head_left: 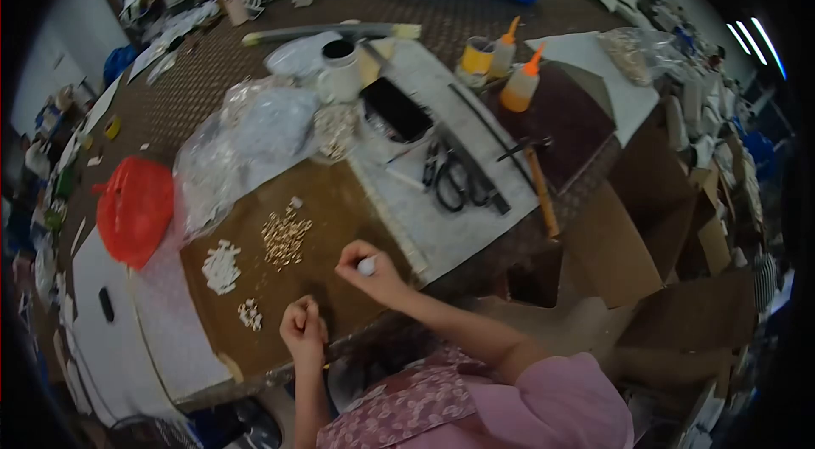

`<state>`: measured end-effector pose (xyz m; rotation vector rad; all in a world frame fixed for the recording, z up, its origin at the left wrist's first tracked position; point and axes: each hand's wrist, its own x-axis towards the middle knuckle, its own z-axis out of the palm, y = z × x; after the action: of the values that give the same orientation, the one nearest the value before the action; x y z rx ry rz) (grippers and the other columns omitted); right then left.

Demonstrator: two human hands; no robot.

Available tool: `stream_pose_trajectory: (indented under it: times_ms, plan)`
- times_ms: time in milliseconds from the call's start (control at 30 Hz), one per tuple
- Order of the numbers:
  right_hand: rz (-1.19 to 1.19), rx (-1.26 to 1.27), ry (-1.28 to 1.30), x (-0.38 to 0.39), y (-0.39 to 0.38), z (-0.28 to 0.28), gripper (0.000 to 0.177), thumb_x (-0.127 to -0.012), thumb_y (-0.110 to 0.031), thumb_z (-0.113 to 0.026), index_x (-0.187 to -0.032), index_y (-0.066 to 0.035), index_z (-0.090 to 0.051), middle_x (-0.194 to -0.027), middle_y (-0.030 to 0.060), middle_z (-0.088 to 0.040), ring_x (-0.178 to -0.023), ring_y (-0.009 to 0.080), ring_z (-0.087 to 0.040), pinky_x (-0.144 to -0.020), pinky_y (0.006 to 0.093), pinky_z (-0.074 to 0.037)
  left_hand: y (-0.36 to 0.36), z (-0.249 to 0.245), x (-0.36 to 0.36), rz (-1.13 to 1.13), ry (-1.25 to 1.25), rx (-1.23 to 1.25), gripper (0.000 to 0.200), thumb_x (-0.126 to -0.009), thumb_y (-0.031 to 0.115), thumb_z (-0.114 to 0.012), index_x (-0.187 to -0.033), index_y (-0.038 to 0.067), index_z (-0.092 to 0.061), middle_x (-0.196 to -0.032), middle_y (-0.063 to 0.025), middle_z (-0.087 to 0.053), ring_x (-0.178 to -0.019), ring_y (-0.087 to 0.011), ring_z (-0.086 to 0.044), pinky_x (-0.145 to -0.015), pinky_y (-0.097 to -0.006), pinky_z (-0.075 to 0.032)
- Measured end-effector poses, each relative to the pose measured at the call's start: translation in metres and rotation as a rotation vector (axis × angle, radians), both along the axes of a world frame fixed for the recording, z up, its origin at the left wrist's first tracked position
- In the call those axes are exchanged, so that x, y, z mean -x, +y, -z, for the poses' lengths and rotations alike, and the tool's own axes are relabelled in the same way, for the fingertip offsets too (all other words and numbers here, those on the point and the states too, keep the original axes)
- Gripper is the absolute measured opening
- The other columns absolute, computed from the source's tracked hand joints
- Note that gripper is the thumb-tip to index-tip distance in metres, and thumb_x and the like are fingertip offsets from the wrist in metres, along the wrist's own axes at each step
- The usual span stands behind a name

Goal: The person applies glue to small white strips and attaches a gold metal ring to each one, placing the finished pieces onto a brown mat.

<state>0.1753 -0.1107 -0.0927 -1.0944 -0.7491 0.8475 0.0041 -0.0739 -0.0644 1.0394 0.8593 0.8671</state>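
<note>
Over the near edge of a brown work mat (340, 203), my left hand (304, 328) is closed with its fingertips pressed together; anything inside is too small to make out. Just to its right and further in, my right hand (373, 275) is curled round an object with a white rounded end (366, 266), the rest hidden in the fist. Left of both hands lie a heap of small gold-coloured pieces (286, 238), a heap of small white pieces (222, 267) and a smaller cluster of white-and-gold pieces (250, 314).
Behind the mat are clear plastic bags (267, 122), a white mug (340, 74), a black phone (396, 109), scissors (458, 186) and a hammer (542, 190). Orange-tipped bottles (520, 88) stand further back. A red bag (136, 211) lies left; open cardboard boxes (611, 245) stand right.
</note>
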Motion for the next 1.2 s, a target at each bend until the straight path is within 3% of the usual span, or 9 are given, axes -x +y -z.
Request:
stream_pose_trajectory:
  times_ms: [200, 333, 533, 633, 733, 833, 933, 1033, 1200]
  plan:
    - [-0.077, -0.014, -0.061, -0.002, -0.007, -0.013, 0.012, -0.082, -0.006, -0.065, -0.084, -0.005, -0.053, -0.080, -0.0036, -0.050, -0.074, 0.0043, -0.045, -0.067, 0.0205, -0.039, -0.009, 0.024, -0.007, 0.027, 0.102, -0.388, 0.032, -0.075, -0.018, -0.042, -0.066, 0.008, -0.025, -0.085, -0.0062, -0.045, -0.063, -0.0066, -0.034, -0.053, -0.0166, -0.031]
    - [-0.063, -0.023, -0.121, 0.001, -0.006, -0.014, 0.011, -0.083, -0.007, -0.064, -0.085, -0.004, -0.053, -0.080, -0.0028, -0.050, -0.074, 0.0056, -0.045, -0.068, 0.0214, -0.039, -0.008, 0.035, -0.006, 0.010, 0.135, -0.503, 0.030, -0.071, -0.018, -0.041, -0.065, 0.006, -0.025, -0.085, -0.0075, -0.046, -0.064, -0.0093, -0.036, -0.063, -0.0202, -0.034]
    - [-0.169, -0.028, -0.072, 0.003, -0.010, -0.013, 0.012, -0.084, -0.010, -0.064, -0.090, -0.004, -0.057, -0.081, -0.0005, -0.056, -0.076, 0.0069, -0.051, -0.070, 0.0226, -0.042, -0.006, 0.032, -0.009, 0.052, 0.104, -0.675, 0.031, -0.079, -0.013, -0.044, -0.065, 0.008, -0.026, -0.082, -0.0057, -0.046, -0.063, -0.0053, -0.033, -0.053, -0.0156, -0.028]
    - [-0.263, -0.081, -0.209, 0.006, -0.014, -0.014, 0.016, -0.084, -0.011, -0.064, -0.095, -0.002, -0.058, -0.083, 0.0022, -0.060, -0.077, 0.0092, -0.054, -0.070, 0.0244, -0.044, -0.002, 0.036, -0.001, 0.099, 0.072, -0.472, 0.027, -0.071, -0.016, -0.038, -0.066, 0.007, -0.025, -0.078, -0.0053, -0.044, -0.065, -0.0083, -0.038, -0.056, -0.0172, -0.033]
    - [-0.306, -0.114, -0.314, 0.008, -0.016, -0.019, 0.020, -0.083, -0.014, -0.066, -0.096, -0.001, -0.059, -0.085, 0.0052, -0.061, -0.079, 0.0124, -0.058, -0.071, 0.0268, -0.046, 0.001, 0.021, -0.002, 0.144, -0.130, -0.258, 0.026, -0.076, -0.014, -0.043, -0.069, 0.007, -0.030, -0.079, -0.0043, -0.048, -0.065, -0.0062, -0.041, -0.052, -0.0169, -0.033]
    - [-0.300, -0.080, -0.301, 0.009, -0.015, -0.022, 0.021, -0.083, -0.015, -0.067, -0.095, -0.001, -0.060, -0.086, 0.0056, -0.062, -0.081, 0.0127, -0.059, -0.072, 0.0270, -0.047, -0.011, -0.010, -0.015, -0.011, 0.084, -0.182, 0.015, -0.087, -0.003, -0.054, -0.079, 0.005, -0.043, -0.078, 0.0005, -0.049, -0.063, -0.0049, -0.045, -0.052, -0.0156, -0.036]
    - [-0.263, -0.075, -0.294, 0.007, -0.013, -0.018, 0.021, -0.082, -0.016, -0.068, -0.095, -0.001, -0.060, -0.086, 0.0055, -0.063, -0.083, 0.0129, -0.059, -0.073, 0.0268, -0.047, -0.003, -0.002, -0.021, -0.054, 0.144, -0.405, 0.004, -0.087, -0.002, -0.056, -0.089, 0.001, -0.053, -0.084, -0.0010, -0.055, -0.072, -0.0073, -0.052, -0.062, -0.0189, -0.044]
    - [-0.262, -0.085, -0.257, 0.005, -0.013, -0.014, 0.021, -0.082, -0.016, -0.068, -0.094, 0.000, -0.061, -0.087, 0.0049, -0.063, -0.083, 0.0128, -0.059, -0.074, 0.0260, -0.046, -0.003, -0.006, -0.019, -0.028, 0.182, -0.322, 0.011, -0.084, -0.006, -0.057, -0.093, -0.001, -0.059, -0.090, -0.0062, -0.058, -0.079, -0.0107, -0.055, -0.073, -0.0222, -0.045]
    - [-0.313, -0.066, -0.185, 0.001, -0.013, -0.012, 0.017, -0.083, -0.014, -0.066, -0.091, 0.000, -0.062, -0.084, 0.0042, -0.065, -0.079, 0.0107, -0.060, -0.073, 0.0251, -0.047, -0.002, -0.007, -0.016, -0.022, 0.170, -0.388, 0.011, -0.083, -0.007, -0.058, -0.093, -0.004, -0.062, -0.088, -0.0064, -0.060, -0.076, -0.0113, -0.055, -0.071, -0.0225, -0.046]
